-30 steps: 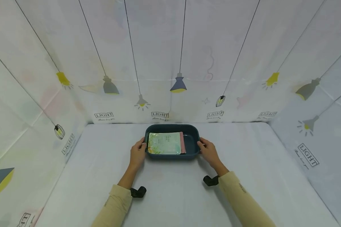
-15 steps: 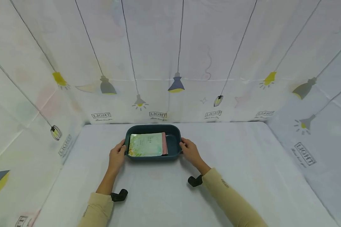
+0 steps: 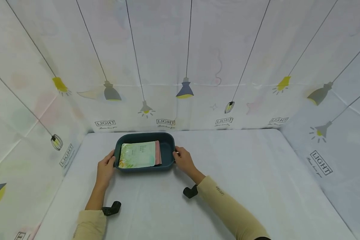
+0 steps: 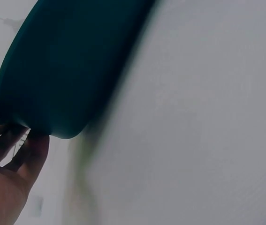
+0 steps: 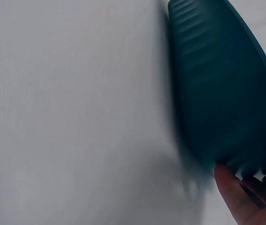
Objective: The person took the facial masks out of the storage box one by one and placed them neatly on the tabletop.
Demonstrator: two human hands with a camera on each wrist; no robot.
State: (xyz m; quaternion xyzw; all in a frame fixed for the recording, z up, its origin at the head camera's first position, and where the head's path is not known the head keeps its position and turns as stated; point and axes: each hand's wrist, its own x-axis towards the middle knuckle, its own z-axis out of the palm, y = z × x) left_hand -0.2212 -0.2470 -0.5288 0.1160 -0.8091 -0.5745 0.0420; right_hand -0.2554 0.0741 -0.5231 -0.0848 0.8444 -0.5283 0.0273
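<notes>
A dark teal rectangular basin with rounded corners is at the left of the table's far half in the head view. Inside it lie a pale green printed packet and, mostly covered by it, a pink one. My left hand grips the basin's left end. At the right end my right hand holds on, thumb toward me. The left wrist view shows left fingers bent at the basin's end wall. In the right wrist view the right thumb presses the other end.
The white-covered table extends to the right and toward me. A white backdrop printed with hanging lamps rises behind and on both sides. Black wrist cameras stick out from both wrists.
Both hands have carried the basin with its packets leftward across the table, from the middle to the left. The head view has shifted slightly. The grips look the same.
</notes>
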